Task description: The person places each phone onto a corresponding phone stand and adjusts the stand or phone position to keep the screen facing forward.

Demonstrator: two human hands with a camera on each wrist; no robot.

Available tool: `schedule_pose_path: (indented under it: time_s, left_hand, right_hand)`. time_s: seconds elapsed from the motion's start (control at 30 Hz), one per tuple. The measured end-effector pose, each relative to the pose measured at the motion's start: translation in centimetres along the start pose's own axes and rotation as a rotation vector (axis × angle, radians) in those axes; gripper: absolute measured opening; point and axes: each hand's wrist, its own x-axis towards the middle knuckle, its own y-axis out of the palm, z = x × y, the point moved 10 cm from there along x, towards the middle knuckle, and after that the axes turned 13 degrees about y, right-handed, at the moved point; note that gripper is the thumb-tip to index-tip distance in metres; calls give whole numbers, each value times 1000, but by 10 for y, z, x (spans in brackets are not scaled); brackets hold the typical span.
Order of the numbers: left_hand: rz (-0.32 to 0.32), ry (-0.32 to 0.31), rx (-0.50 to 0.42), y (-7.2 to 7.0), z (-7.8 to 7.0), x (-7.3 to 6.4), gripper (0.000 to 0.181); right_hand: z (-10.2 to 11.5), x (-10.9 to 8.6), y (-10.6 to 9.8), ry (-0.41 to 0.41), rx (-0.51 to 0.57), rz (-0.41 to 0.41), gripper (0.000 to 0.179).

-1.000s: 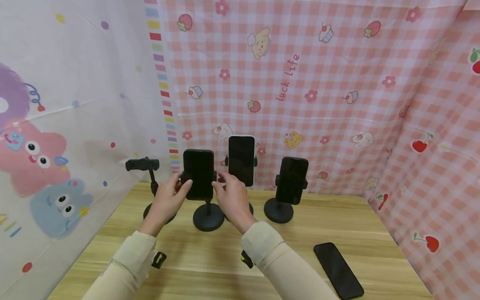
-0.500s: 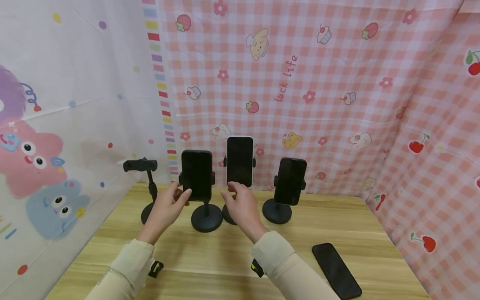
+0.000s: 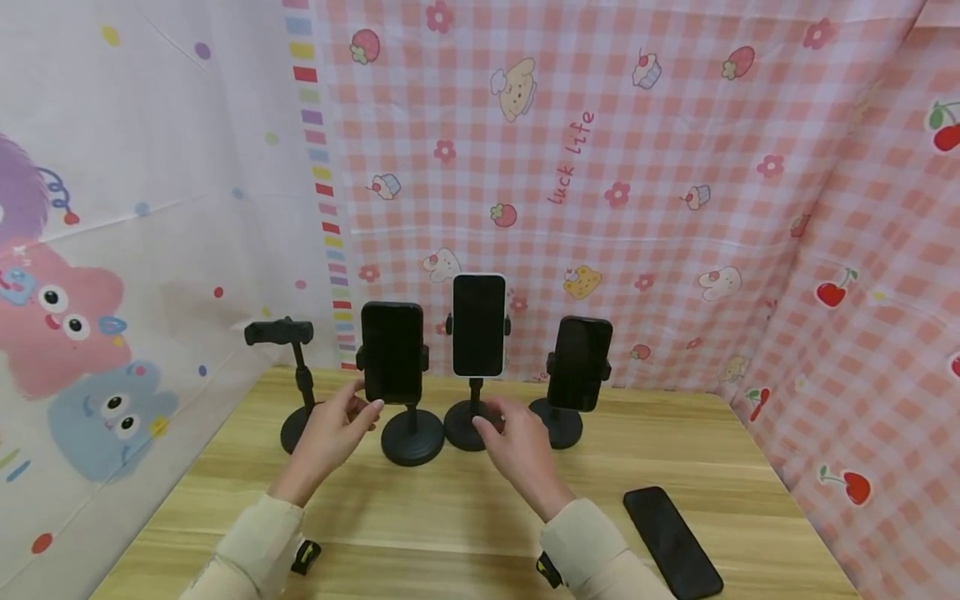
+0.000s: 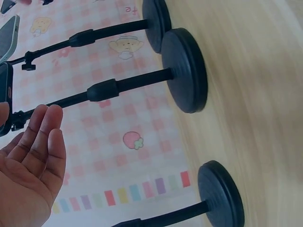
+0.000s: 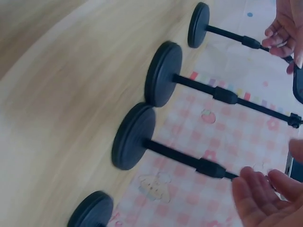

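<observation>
In the head view, a black smartphone [image 3: 392, 352] stands upright in the clamp of a black phone stand. My left hand [image 3: 333, 429] is at its lower left, holding nothing, the fingers loosely bent. The left wrist view shows those fingers [image 4: 35, 142] beside the stand's thin pole [image 4: 102, 90]. My right hand [image 3: 525, 450] is off to the right, low in front of the round base [image 3: 459, 427] of the stand bearing a white-edged phone [image 3: 478, 325]. Its fingers [image 5: 255, 194] are relaxed and hold nothing, overlapping that stand's pole in the right wrist view.
At the left is a phone stand [image 3: 279, 332] with no phone in its clamp. Farther right, another stand holds a slightly tilted black phone [image 3: 581, 363]. One more black phone [image 3: 672, 542] lies flat on the wooden table [image 3: 420, 533] at front right. Patterned cloths hang behind.
Both hands have let go of the black phone and its clamp. The right hand has moved right and down toward me; the left has dropped slightly. The phone stays in the stand.
</observation>
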Motion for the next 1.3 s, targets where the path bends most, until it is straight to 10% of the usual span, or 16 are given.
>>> schedule_pose_path:
  time_s: [0.47, 1.3]
  left_hand:
    - [67, 39, 119, 8, 7, -13, 31]
    - [345, -123, 450, 4, 59, -49, 46]
  right_hand:
    - [-81, -28, -6, 66, -268, 96, 47]
    - [-168, -76, -32, 309, -526, 340, 55]
